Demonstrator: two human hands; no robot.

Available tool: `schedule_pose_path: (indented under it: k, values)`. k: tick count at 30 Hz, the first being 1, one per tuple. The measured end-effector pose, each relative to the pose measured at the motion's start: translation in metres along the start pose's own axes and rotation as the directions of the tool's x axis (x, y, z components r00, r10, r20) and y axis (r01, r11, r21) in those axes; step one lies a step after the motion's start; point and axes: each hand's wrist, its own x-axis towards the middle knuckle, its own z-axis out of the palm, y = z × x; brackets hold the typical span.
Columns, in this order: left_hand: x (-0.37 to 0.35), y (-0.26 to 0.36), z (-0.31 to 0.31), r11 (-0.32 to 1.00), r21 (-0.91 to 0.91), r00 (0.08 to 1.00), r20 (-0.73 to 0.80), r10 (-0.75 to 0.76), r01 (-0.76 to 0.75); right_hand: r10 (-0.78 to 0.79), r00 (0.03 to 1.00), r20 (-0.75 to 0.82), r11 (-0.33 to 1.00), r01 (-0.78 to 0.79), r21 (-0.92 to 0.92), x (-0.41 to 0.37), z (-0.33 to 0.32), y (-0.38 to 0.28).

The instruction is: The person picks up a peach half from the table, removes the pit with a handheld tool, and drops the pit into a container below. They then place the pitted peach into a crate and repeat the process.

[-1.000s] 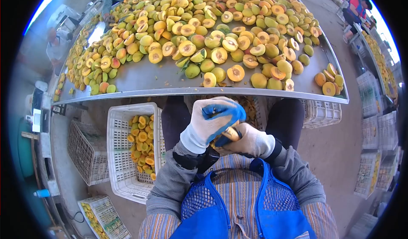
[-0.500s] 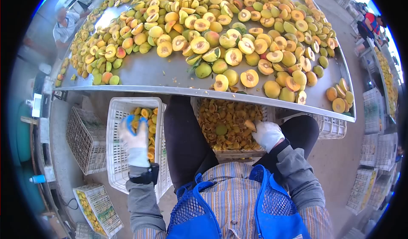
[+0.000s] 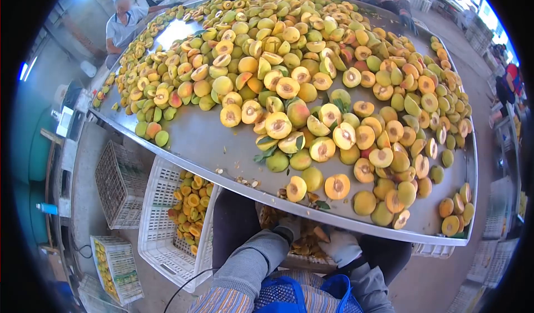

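Note:
My left hand (image 3: 290,224), in a white glove, reaches down under the table's front edge over the crate between my legs. Its fingers are mostly hidden. My right hand (image 3: 340,247), also gloved in white, is beside it on the right. A small tan-orange piece shows at its fingertips; I cannot make out what it is. Below both hands, the crate holds brownish fruit pieces (image 3: 308,245). Many halved and whole yellow-green stone fruits (image 3: 278,125), like apricots or peaches, are heaped on the metal table (image 3: 192,132) in front of me; some halves still show their stones.
Left of my legs stands a white crate (image 3: 151,238) with yellow fruit halves (image 3: 192,207). Farther left are a grey crate (image 3: 119,185) and a smaller fruit-filled crate (image 3: 119,268). The table's raised rim (image 3: 267,196) crosses above my knees. Other people (image 3: 123,24) are around the table.
My left hand has moved right, from above the white crate to the crate between my legs. The blue thing at its fingers no longer shows. My view has tilted up and turned.

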Motion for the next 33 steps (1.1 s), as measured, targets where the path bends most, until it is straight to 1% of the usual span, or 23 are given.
schedule_pose_path:
  k: [2,4,5,6,7,8,10,11,12,13,14,15,16,17,18,20,21,22,24,26,27,31,33]
  values:
    - [0.012,-0.006,0.014,0.997,-0.068,0.999,-0.026,0.023,-0.025,0.003,1.000,0.001,0.999,-0.003,0.032,0.000,-0.005,-0.010]
    - [0.016,-0.003,0.012,0.991,-0.123,0.997,-0.060,0.049,-0.056,-0.131,0.963,-0.233,0.982,0.159,0.101,-0.002,-0.011,-0.016]
    - [0.017,-0.002,0.012,0.996,-0.085,0.988,-0.152,0.023,-0.036,-0.076,0.973,-0.219,0.973,0.120,0.198,0.003,-0.007,-0.015]
    - [0.010,0.002,0.005,0.999,-0.049,0.971,-0.241,0.002,-0.014,-0.077,0.972,-0.220,0.972,0.123,0.200,0.005,-0.007,-0.017]
    - [0.004,0.006,-0.002,0.973,-0.231,0.909,-0.408,-0.083,-0.015,-0.052,0.964,-0.260,0.972,0.109,0.208,0.006,-0.011,-0.018]
    - [0.012,0.002,0.002,0.972,-0.234,0.909,-0.408,-0.083,-0.016,-0.027,0.954,-0.297,0.972,0.094,0.216,0.006,-0.014,-0.020]
    - [0.025,-0.006,0.009,0.991,-0.086,0.945,-0.321,0.070,-0.103,-0.029,0.935,-0.353,0.958,0.127,0.258,0.005,-0.019,-0.019]
    - [0.010,-0.010,-0.017,0.882,-0.468,0.998,-0.044,0.037,-0.053,-0.025,0.912,-0.410,0.941,0.160,0.299,0.004,-0.022,-0.018]
    - [0.009,-0.010,-0.024,0.806,-0.577,0.991,-0.101,0.091,-0.133,-0.008,0.906,-0.423,0.962,0.122,0.244,0.002,-0.024,-0.019]
    - [-0.018,-0.003,-0.067,0.631,-0.774,0.994,0.100,0.046,0.049,0.034,0.922,-0.387,0.970,0.063,0.236,0.004,-0.013,-0.012]
    - [-0.056,0.004,-0.106,0.413,-0.872,0.948,0.313,0.053,0.264,0.083,0.934,-0.347,0.973,-0.001,0.230,0.002,-0.003,-0.005]
    - [-0.077,-0.003,-0.100,0.347,-0.938,0.978,0.074,0.194,0.002,0.168,0.978,-0.123,0.970,-0.141,0.200,-0.005,-0.019,-0.015]
    - [-0.095,-0.010,-0.098,0.245,-0.933,0.934,-0.183,0.306,-0.263,0.251,0.963,0.095,0.954,-0.263,0.142,-0.011,-0.032,-0.026]
    - [-0.112,-0.010,-0.098,-0.127,-0.992,0.970,-0.012,0.241,0.019,0.140,0.990,0.001,0.977,-0.138,0.163,-0.016,-0.020,-0.020]
    - [-0.144,-0.009,-0.123,-0.233,-0.971,0.942,-0.036,0.335,0.045,0.144,0.990,-0.005,0.977,-0.141,0.163,-0.029,-0.025,-0.029]
    - [-0.176,-0.003,-0.135,-0.433,-0.901,0.947,-0.131,0.295,0.010,0.080,0.988,-0.131,0.953,-0.038,0.300,-0.060,-0.049,-0.058]
    - [-0.187,0.001,-0.141,-0.429,-0.903,0.944,-0.137,0.301,0.006,0.089,0.980,-0.175,0.936,-0.022,0.350,-0.071,-0.051,-0.065]
    - [-0.196,0.006,-0.145,-0.495,-0.867,0.942,-0.207,0.264,-0.052,0.094,0.978,-0.186,0.938,-0.024,0.346,-0.082,-0.054,-0.074]
    - [-0.204,0.017,-0.150,-0.560,-0.821,0.930,-0.286,0.232,-0.113,0.073,0.974,-0.214,0.826,0.061,0.560,-0.101,-0.061,-0.093]
    - [-0.208,0.026,-0.154,-0.672,-0.718,0.907,-0.386,0.170,-0.180,0.078,0.973,-0.217,0.826,0.058,0.560,-0.113,-0.062,-0.108]
    - [-0.210,0.027,-0.155,-0.699,-0.690,0.869,-0.448,0.207,-0.189,0.089,0.974,-0.209,0.831,0.043,0.554,-0.115,-0.059,-0.110]
    - [-0.215,0.032,-0.154,-0.701,-0.664,0.807,-0.547,0.220,-0.259,0.102,0.962,-0.255,0.838,0.056,0.543,-0.121,-0.050,-0.121]
    - [-0.224,0.036,-0.156,-0.564,-0.708,0.806,-0.579,0.120,-0.424,0.111,0.962,-0.248,0.828,0.048,0.559,-0.121,-0.049,-0.125]
